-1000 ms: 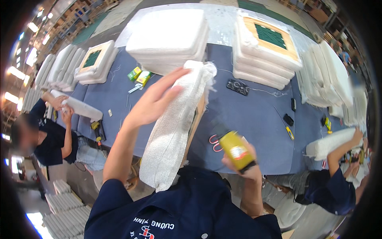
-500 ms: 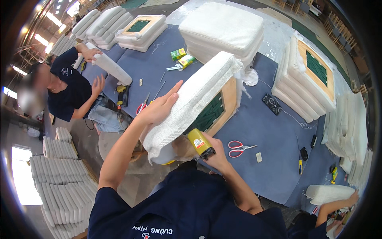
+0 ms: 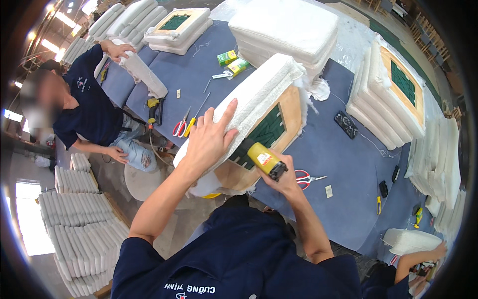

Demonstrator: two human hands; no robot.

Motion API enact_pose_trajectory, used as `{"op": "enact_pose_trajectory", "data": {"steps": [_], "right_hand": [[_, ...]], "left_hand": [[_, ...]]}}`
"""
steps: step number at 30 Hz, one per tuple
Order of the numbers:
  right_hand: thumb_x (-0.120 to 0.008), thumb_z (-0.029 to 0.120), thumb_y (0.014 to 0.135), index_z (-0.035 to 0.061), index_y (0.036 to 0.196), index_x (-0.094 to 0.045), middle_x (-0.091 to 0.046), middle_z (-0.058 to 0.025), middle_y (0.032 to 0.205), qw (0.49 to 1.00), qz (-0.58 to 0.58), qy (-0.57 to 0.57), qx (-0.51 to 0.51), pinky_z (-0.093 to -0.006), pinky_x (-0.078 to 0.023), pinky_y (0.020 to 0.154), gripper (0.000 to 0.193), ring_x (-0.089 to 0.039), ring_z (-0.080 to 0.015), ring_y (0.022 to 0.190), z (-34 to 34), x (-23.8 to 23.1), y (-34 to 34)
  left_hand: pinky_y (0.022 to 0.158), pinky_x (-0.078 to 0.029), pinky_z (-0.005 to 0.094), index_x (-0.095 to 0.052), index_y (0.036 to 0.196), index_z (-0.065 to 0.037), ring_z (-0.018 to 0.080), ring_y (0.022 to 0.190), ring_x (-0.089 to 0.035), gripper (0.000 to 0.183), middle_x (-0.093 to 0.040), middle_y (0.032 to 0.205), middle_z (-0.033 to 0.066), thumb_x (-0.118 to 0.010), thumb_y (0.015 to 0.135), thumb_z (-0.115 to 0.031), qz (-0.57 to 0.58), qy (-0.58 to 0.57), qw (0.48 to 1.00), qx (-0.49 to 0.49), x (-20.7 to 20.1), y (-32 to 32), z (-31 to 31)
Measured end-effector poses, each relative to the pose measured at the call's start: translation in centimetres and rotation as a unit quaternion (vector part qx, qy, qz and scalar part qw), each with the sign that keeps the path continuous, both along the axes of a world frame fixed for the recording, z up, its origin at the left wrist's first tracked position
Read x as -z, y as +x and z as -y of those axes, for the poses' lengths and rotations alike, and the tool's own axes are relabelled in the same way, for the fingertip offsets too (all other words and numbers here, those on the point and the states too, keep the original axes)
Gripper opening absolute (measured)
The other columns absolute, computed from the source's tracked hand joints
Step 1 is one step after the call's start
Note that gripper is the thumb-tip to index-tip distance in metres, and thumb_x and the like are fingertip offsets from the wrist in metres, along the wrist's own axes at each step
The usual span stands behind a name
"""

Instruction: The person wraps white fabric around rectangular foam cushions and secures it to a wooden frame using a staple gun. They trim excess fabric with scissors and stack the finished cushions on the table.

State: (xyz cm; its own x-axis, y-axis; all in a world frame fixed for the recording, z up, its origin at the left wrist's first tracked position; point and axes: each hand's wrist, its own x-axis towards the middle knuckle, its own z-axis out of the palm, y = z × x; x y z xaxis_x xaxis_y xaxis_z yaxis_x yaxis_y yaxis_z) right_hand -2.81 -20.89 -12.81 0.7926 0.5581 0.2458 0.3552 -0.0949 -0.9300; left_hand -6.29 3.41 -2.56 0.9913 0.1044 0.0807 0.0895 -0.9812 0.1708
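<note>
A white fabric-covered seat cushion (image 3: 254, 102) stands tilted on its edge in front of me. Its wooden frame (image 3: 291, 102) and green webbing (image 3: 266, 130) face right. My left hand (image 3: 211, 134) grips the cushion's side, fingers spread over the fabric and thumb near the frame-side edge. My right hand (image 3: 284, 174) is closed around a yellow-and-black staple gun (image 3: 264, 158). The gun's nose points left toward the cushion's near fabric edge; whether it touches is hidden. Red-handled scissors (image 3: 307, 179) lie beside my right hand.
Cushion stacks stand at the far side (image 3: 284, 30) and right (image 3: 386, 94). A phone (image 3: 345, 124), small boxes (image 3: 236, 67), another pair of scissors (image 3: 181, 127) and a screwdriver (image 3: 190, 127) lie on the blue-grey table (image 3: 328, 219). A co-worker (image 3: 92, 94) sits left; another's arm (image 3: 418, 259) shows lower right.
My left hand has slid along the cushion, fingers now spread wider. The staple gun has moved slightly right and up, nearer the frame. The left co-worker's one hand has dropped to the lap.
</note>
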Motion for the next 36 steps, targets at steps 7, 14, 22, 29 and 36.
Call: {"op": "enact_pose_trajectory", "data": {"steps": [7, 14, 22, 29, 36], "right_hand": [[-0.083, 0.008, 0.082, 0.0019, 0.107, -0.073, -0.072, -0.0143, 0.078, 0.998, 0.043, 0.054, 0.016, -0.0349, -0.056, 0.065, 0.027, -0.074, -0.0329, 0.07, -1.0, -1.3, 2.2], [-0.086, 0.01, 0.078, 0.0022, 0.097, -0.068, -0.068, -0.0164, 0.075, 0.999, 0.03, 0.04, -0.006, -0.038, -0.053, 0.063, 0.027, -0.068, -0.0427, 0.07, -2.2, -0.1, 2.8], [-0.083, 0.008, 0.084, 0.0006, 0.108, -0.074, -0.075, -0.0135, 0.083, 1.0, 0.004, 0.028, -0.006, -0.0343, -0.056, 0.068, 0.027, -0.074, -0.029, 0.071, -1.9, 0.4, 1.3], [-0.083, 0.012, 0.082, 0.0017, 0.107, -0.072, -0.072, -0.0172, 0.079, 0.998, -0.014, 0.048, 0.034, -0.0385, -0.056, 0.066, 0.029, -0.072, -0.0378, 0.069, -3.8, 3.7, -2.4], [-0.083, 0.011, 0.08, 0.0009, 0.108, -0.072, -0.072, -0.0184, 0.079, 0.999, -0.029, 0.029, 0.018, -0.0383, -0.056, 0.066, 0.032, -0.07, -0.0406, 0.069, -3.7, 3.8, -1.5]], "left_hand": [[0.104, -0.052, 0.0551, -0.031, 0.173, -0.033, 0.0506, 0.119, -0.063, 0.088, -0.053, 0.145, 0.0339, -0.078, 0.098, -0.034, 0.004, -0.004, 1.0, 0.014, 0.2, 0.2, -0.4], [0.106, -0.052, 0.0552, -0.029, 0.174, -0.035, 0.0513, 0.121, -0.063, 0.101, -0.052, 0.146, 0.0344, -0.085, 0.09, -0.028, -0.015, -0.013, 1.0, 0.011, 0.2, 0.3, -0.7], [0.113, -0.048, 0.0544, -0.027, 0.175, -0.029, 0.0497, 0.132, -0.058, 0.098, -0.05, 0.152, 0.0318, -0.08, 0.092, -0.029, -0.082, -0.085, 0.992, 0.044, -1.9, 0.7, -1.3], [0.124, -0.039, 0.0431, -0.021, 0.177, -0.019, 0.0385, 0.151, -0.049, 0.063, -0.047, 0.166, 0.025, -0.033, 0.119, -0.041, -0.123, -0.37, 0.921, 0.002, 0.8, 0.6, -8.5], [0.096, -0.055, 0.0589, -0.03, 0.173, -0.033, 0.048, 0.117, -0.065, 0.071, -0.055, 0.141, 0.0309, -0.06, 0.109, -0.038, -0.016, -0.001, 1.0, -0.014, 1.0, -1.9, -2.6]]}}
